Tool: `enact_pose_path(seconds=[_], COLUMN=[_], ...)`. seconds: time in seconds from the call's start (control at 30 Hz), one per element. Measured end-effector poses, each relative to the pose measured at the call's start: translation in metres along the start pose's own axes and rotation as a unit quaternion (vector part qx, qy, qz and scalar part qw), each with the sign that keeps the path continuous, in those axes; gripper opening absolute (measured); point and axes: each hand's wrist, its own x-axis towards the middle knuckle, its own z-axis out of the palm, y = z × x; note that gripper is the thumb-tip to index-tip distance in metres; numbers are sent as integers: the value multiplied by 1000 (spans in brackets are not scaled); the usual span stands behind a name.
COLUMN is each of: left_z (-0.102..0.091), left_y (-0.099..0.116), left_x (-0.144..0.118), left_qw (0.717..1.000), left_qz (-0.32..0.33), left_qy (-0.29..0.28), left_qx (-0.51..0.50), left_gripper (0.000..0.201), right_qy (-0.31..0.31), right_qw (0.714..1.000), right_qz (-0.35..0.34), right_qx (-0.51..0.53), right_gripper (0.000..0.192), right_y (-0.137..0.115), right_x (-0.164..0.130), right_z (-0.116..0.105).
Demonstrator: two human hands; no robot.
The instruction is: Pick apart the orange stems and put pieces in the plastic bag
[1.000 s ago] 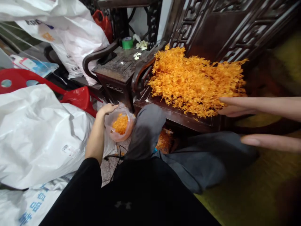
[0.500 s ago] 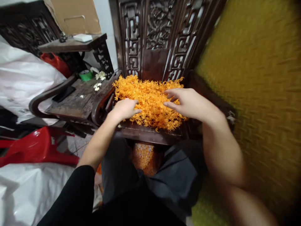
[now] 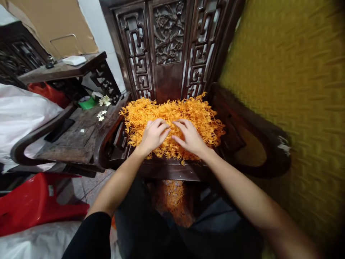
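Note:
A heap of orange artificial flower sprigs lies on the seat of a dark carved wooden chair. My left hand and my right hand rest side by side on the front of the heap, fingers bent into the sprigs and fingertips almost meeting. Whether either hand has a sprig pinched is hidden by the fingers. More orange sprigs in a bag show below the seat, between my knees.
To the left stands a dark side table with a green tape roll, small white flowers and a black flat object. A red plastic stool and white bags lie further left. A yellow woven surface fills the right.
The view swung from the left-side bags up to the chair. My left hand left the small bag of orange pieces; both hands came together on the heap's front.

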Motion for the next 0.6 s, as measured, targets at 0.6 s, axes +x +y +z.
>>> enact_pose_path(seconds=[0.6], left_z=[-9], left_y=[65], left_x=[-7], left_qw=[942], left_qz=[158], left_qy=[295], left_qx=[-28], left_gripper=[49], right_qy=[371], right_qw=[915], right_qz=[59], right_qx=[145], right_gripper=[40], right_y=[-9], right_x=[37], right_z=[-46])
